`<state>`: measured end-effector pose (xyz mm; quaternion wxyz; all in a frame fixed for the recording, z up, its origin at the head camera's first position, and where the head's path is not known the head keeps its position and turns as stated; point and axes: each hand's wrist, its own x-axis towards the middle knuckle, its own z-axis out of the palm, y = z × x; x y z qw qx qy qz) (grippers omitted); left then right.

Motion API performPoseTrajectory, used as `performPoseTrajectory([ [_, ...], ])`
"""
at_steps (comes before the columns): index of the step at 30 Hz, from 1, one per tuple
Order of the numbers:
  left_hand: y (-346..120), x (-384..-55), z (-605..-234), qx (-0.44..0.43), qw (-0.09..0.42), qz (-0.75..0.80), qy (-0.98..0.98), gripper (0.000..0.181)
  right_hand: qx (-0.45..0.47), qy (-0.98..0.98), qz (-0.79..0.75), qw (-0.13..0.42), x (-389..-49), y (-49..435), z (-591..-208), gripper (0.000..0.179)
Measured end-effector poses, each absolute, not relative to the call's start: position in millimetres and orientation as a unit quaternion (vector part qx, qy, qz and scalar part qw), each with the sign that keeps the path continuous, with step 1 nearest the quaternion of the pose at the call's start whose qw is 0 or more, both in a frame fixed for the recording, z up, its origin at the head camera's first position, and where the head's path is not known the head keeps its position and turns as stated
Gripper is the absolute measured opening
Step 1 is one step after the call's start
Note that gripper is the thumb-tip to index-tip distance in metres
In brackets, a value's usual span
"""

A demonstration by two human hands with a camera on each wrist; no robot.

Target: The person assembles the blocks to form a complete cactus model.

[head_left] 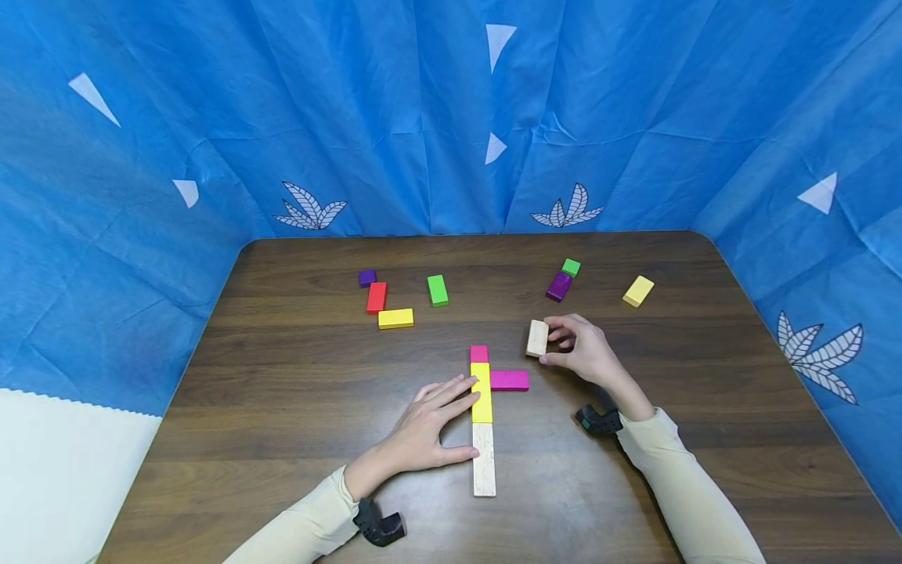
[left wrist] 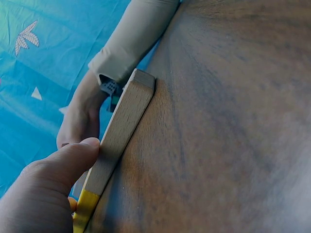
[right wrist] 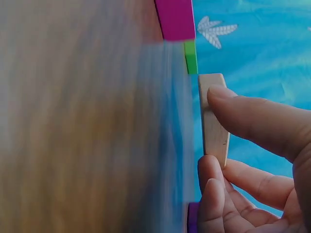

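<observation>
On the table a straight row runs away from me: a long plain wooden block (head_left: 484, 470), a yellow block (head_left: 482, 403) and a small pink block (head_left: 478, 354). A magenta block (head_left: 510, 381) juts out from the yellow one's right side. My left hand (head_left: 421, 431) lies along the row's left side, fingers extended; fingertips touch the yellow block, and the thumb rests against the wooden block (left wrist: 119, 126). Right of the row's far end, my right hand (head_left: 585, 351) pinches a shorter plain wooden block (right wrist: 214, 126) between thumb and fingers. Whether this block touches the tabletop, I cannot tell.
Purple (head_left: 367, 278), red (head_left: 377, 298), yellow (head_left: 396, 318) and green blocks (head_left: 438, 291) lie at the back left. Small green (head_left: 571, 268), purple (head_left: 559, 287) and pale yellow blocks (head_left: 637, 291) lie back right. A blue curtain (head_left: 451, 117) surrounds the wooden table (head_left: 282, 376).
</observation>
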<state>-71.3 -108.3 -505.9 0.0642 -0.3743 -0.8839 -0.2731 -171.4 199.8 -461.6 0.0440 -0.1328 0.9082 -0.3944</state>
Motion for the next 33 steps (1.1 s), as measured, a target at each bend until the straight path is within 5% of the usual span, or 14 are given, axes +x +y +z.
performPoseTrajectory([
  [33,-109.0,-71.1,-504.6,-0.370,0.060,-0.275,-0.885,0.076,-0.211,0.892,-0.394,0.065,-163.7,184.6,-468.8,0.060],
])
